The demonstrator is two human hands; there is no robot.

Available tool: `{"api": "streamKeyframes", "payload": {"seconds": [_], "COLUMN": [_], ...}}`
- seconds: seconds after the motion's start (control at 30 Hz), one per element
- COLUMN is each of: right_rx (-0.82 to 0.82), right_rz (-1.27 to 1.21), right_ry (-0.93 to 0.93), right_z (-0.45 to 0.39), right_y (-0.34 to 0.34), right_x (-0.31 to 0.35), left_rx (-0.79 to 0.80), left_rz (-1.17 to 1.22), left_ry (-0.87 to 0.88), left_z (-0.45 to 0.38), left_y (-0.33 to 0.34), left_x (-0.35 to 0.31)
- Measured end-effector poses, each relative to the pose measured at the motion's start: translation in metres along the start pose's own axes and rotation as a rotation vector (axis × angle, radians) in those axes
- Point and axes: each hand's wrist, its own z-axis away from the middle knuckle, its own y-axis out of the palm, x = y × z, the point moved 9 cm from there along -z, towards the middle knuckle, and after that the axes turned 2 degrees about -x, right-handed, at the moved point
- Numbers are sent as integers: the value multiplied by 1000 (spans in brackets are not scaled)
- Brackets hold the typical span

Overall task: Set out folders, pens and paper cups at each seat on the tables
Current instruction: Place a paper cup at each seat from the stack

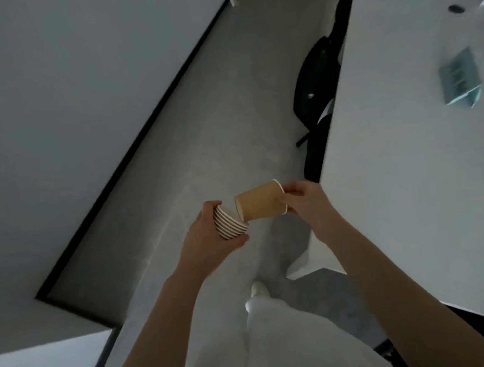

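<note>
Pale trouser leg (276, 340) lowest in view, above the floor (204, 157). Left hand (207, 238) wraps a nested cup stack (230, 224). Right hand (303, 201) pinches one brown cup (261, 200) at its rim, tilted, its base just off the stack. White table (405, 141) at right carries blurred folders (460, 79).

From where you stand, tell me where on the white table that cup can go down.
The single cup is in the right hand; the left hand holds the stack of cups. The white table is bare along its near edge, between the black chair and the folder. Farther right, folders and a small dark object crowd it.
</note>
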Motion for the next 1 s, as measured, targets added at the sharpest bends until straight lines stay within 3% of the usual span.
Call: {"api": "streamKeyframes", "payload": {"seconds": [0.17,0.37,0.73,1.0], "right_rx": [-108,-318,-554,-662], "right_rz": [-52,239,314,447], "right_ry": [-2,-56,128,210], "right_z": [-66,-129,-258,-319], "right_y": [-44,-82,-148,-210], "right_x": [20,29,50,54], "left_rx": [60,89,332,416], "left_rz": [-18,-58,-148,-138], "left_ry": [45,162,376,458], "left_z": [-81,-172,-353,-423], "left_y": [15,38,69,105], "left_x": [-38,-74,-152,-199]}}
